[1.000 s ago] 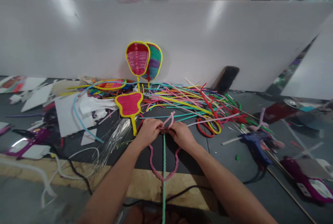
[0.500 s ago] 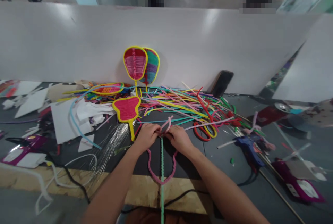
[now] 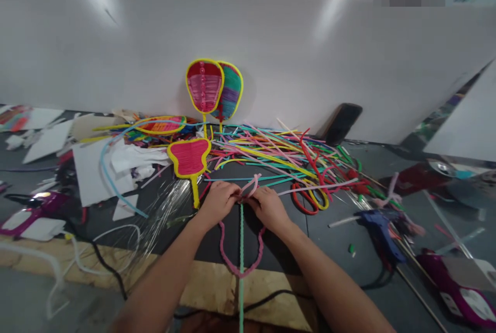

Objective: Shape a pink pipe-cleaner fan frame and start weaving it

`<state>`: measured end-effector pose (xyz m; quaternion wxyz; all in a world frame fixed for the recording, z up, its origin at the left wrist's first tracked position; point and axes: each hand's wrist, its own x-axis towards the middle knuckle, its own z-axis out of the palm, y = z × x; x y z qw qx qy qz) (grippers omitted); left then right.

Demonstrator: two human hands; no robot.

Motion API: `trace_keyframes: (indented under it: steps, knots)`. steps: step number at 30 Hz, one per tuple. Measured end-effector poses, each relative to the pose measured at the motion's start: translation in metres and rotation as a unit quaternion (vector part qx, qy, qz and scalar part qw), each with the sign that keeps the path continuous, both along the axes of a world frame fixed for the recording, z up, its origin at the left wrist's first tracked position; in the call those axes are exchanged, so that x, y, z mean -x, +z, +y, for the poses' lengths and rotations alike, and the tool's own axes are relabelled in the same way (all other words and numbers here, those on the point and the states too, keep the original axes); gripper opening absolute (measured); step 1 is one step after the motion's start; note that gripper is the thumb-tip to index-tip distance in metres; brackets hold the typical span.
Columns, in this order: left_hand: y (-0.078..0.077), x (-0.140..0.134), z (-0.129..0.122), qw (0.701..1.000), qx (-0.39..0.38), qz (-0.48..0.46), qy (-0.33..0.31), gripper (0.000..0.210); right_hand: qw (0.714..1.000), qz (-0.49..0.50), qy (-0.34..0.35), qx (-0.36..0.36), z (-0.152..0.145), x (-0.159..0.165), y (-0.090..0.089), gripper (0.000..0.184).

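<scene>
Both my left hand [image 3: 221, 201] and my right hand [image 3: 270, 206] are closed, fingertips close together, on the far end of a bent pink pipe-cleaner frame [image 3: 259, 255]. A twisted green pipe-cleaner stem [image 3: 242, 240] runs down the frame's middle and past its near curve toward me. Between my hands a light pink pipe cleaner [image 3: 253, 186] stands up in a small loop. My fingers hide the exact joint. Left of my left hand lies a fan [image 3: 188, 158] with a red face, yellow rim and yellow handle.
Two fans [image 3: 204, 85] lean on the white partition [image 3: 287, 54]. Loose pipe cleaners [image 3: 267, 152] lie beyond my hands, beside scissors [image 3: 304, 197]. A blue glue gun [image 3: 382, 235], a phone [image 3: 343, 122] and a can [image 3: 420, 175] are at right. White sheets [image 3: 101, 173] and wires lie left.
The camera view has tilted down slightly, so the partition sits higher in the picture. Both hands stay at the far end of the pink frame, with hardly any visible movement.
</scene>
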<state>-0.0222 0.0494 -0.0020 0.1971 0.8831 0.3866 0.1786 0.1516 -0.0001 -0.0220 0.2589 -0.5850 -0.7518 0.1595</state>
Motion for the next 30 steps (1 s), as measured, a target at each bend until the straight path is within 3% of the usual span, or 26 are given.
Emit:
trace_keyframes:
  steps: [9, 17, 24, 30]
  knots:
    - [0.001, 0.0, -0.004, 1.0, -0.009, -0.001, -0.007, 0.016, 1.0, 0.001, -0.002, -0.013, -0.002, 0.0, 0.0, 0.015]
    - [0.0, 0.001, -0.007, 0.999, -0.011, -0.01, 0.03, 0.021, 1.0, 0.008, 0.008, -0.008, -0.004, 0.0, 0.001, 0.018]
    - [0.002, -0.002, -0.012, 0.998, -0.055, 0.006, 0.024, 0.019, 0.998, -0.023, 0.014, -0.058, -0.005, 0.001, 0.0, 0.017]
    - [-0.003, -0.002, -0.011, 0.998, -0.032, 0.024, 0.041, 0.019, 0.995, -0.054, 0.026, -0.076, -0.003, 0.006, -0.001, 0.013]
